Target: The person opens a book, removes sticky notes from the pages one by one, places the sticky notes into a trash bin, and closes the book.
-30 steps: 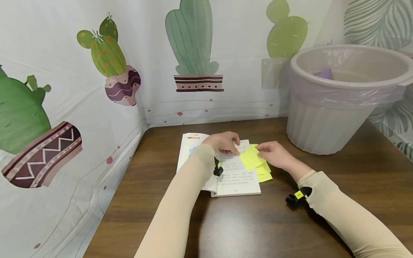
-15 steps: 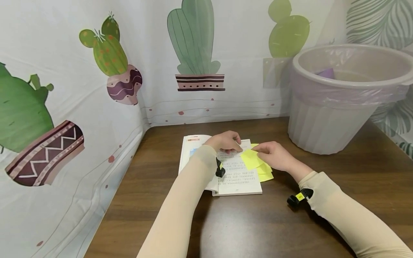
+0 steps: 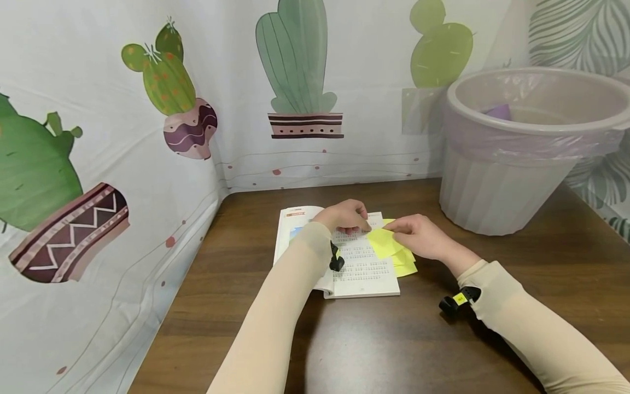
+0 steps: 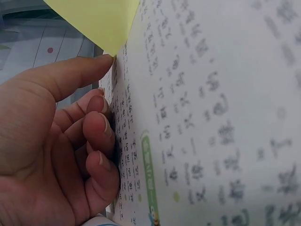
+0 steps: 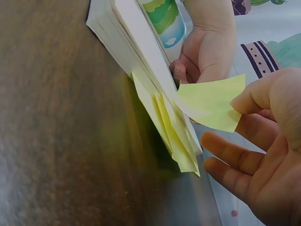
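An open book (image 3: 361, 273) with printed pages lies on the wooden table. My right hand (image 3: 424, 238) pinches a square yellow sticky note (image 5: 211, 103) between thumb and index finger; its other end lies at the right page, and it bends up off the paper. Several more yellow sticky notes (image 5: 176, 136) stick out from the book's right edge, below the held one. My left hand (image 4: 61, 141) rests on the right page with loosely bent fingers. Its thumb tip touches the page at the corner of the held note. Part of the left page is hidden behind the left arm.
A pale waste bin (image 3: 487, 186) with a thin plastic liner stands at the back right, with something purple (image 3: 499, 113) inside. A cactus-print cloth (image 3: 364, 148) hangs behind and to the left of the table (image 3: 374, 350).
The yellow sticky note's free end has come down slightly toward my right hand between the earliest frame and now. Both hands stay nearly in place; the view has shifted a little.
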A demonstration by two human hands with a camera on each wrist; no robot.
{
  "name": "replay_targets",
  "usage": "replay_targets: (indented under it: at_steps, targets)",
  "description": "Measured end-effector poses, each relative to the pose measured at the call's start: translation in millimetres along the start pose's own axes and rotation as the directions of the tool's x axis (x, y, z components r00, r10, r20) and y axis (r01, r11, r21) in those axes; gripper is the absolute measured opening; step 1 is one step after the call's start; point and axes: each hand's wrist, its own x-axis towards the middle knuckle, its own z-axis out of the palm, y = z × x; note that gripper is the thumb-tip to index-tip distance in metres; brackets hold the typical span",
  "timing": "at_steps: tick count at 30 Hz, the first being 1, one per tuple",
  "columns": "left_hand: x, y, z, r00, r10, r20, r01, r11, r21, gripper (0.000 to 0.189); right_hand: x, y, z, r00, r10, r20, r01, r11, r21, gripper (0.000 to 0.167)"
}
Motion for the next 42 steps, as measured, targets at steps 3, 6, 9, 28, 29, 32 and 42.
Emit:
replay_targets:
  at_steps: [3, 6, 9, 28, 29, 32, 42]
  targets:
    - [-0.8, 0.9, -0.6, 1.0, 0.0, -0.004, 0.0, 1.0, 0.0, 0.027, 0.1, 0, -2, 1.0, -0.001, 0.007, 0.001, 1.0, 0.005, 0.028]
    - [-0.6, 1.5, -0.7, 1.0, -0.006, -0.008, 0.007, 1.0, 0.003, 0.027, 0.0, -1, -3, 1.0, -0.004, 0.016, 0.004, 1.0, 0.007, 0.027]
    - [-0.3, 2.2, -0.6, 1.0, -0.013, -0.014, 0.014, 1.0, 0.011, 0.027, -0.2, -2, -4, 1.0, -0.012, 0.024, 0.012, 1.0, 0.008, 0.027]
    - [1.0, 2.4, 2.5, 1.0, -0.012, -0.014, 0.013, 1.0, 0.021, 0.027, -5.0, -8, -11, 0.996, -0.042, 0.073, 0.042, 0.999, -0.008, 0.023]
    - [1.0, 2.4, 2.6, 1.0, -0.013, -0.015, 0.013, 1.0, 0.023, 0.027, -5.1, -8, -12, 0.996, -0.041, 0.085, 0.041, 0.999, -0.005, 0.023]
    - [1.1, 2.1, 2.8, 1.0, -0.014, -0.019, 0.015, 1.0, 0.013, 0.028, -5.5, -9, -14, 0.992, -0.035, 0.121, 0.034, 0.999, 0.007, 0.024]
    - [-0.2, 0.7, 3.4, 0.999, -0.021, -0.032, 0.021, 1.0, 0.009, 0.028, -6.7, -14, -16, 0.987, -0.012, 0.163, 0.01, 1.0, 0.014, 0.024]
